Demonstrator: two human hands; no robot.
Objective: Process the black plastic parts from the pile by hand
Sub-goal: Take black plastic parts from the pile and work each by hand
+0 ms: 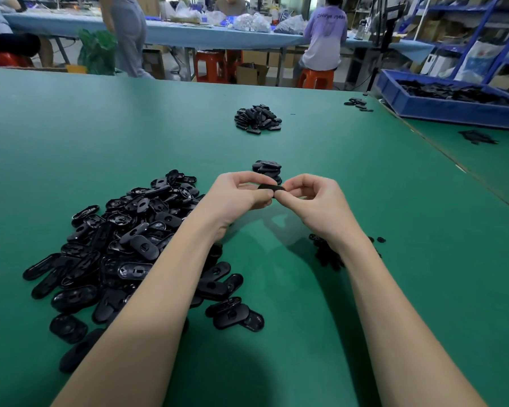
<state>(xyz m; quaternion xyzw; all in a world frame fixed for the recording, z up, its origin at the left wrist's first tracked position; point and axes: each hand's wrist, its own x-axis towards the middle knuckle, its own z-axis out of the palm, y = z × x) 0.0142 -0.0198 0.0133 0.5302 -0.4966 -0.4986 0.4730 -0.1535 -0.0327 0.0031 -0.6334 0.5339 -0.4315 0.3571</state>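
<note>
Holding one black part (pixel 272 188) above the green table (pixel 130 127), your left hand (pixel 238 198) and right hand (pixel 316 201) each pinch an end with curled fingers (pixel 282 195). Part sits edge-on to the camera; its face cannot be read. Main pile (pixel 124 248) lies to the left, partly under your left forearm. Small stack (pixel 267 169) stands just beyond the hands, partly hidden by them. Small black bits (pixel 325 254) lie beneath the right wrist. Far heap (pixel 257 118) sits well apart, mid-table. A few loose parts (pixel 357 103) lie near the blue bin (pixel 453 108) at right, which holds more. Seated person (pixel 323 39) at the far bench.
</note>
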